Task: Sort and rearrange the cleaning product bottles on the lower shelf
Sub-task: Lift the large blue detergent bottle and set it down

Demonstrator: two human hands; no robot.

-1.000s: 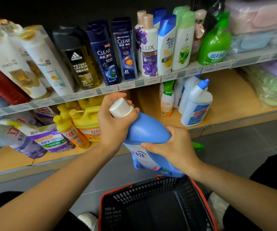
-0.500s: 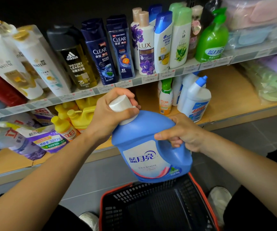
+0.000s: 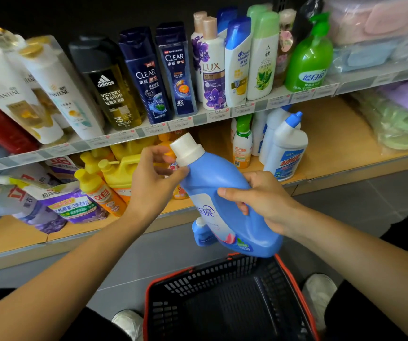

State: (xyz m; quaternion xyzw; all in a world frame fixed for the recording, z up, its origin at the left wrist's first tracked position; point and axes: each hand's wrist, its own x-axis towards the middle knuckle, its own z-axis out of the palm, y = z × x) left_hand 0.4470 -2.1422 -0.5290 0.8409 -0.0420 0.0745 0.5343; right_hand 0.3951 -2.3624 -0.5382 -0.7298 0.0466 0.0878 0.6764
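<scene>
We hold the blue bottle (image 3: 212,178) at frame centre: right hand (image 3: 269,200) grip wraps its handle, left hand (image 3: 148,185) grip pinches its neck. The upper bottles (image 3: 148,77) read PANTENE, adidas, CLEAR, LUX.

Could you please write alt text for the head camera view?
Two hands hold a tilted blue detergent bottle above a shopping basket: the right hand grips its handle, the left hand its neck. Behind it, a lower shelf holds cleaning products.

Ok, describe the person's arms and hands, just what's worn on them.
Forearms are bare as far as the picture edge, with no sleeves in view. The left hand and right hand show no gloves, rings, watch or wristbands.
</scene>
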